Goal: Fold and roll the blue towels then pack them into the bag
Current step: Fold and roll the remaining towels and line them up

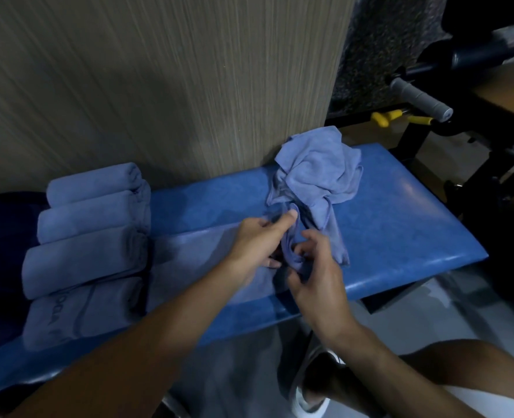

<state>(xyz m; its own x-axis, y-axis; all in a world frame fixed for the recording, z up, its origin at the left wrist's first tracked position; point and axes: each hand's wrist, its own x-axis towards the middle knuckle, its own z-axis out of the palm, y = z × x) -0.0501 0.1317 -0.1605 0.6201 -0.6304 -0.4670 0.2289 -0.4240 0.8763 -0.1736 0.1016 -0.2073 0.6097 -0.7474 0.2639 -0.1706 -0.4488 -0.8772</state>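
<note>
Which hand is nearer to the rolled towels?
Left. The left hand grips the loose towel to the right of the rolled towels; the right hand grips it farther right still.

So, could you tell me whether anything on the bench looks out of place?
Only the crumpled towel by the wall: it lies bunched, unlike the three rolled towels on the left. The left hand and right hand grip a twisted end trailing from it.
</note>
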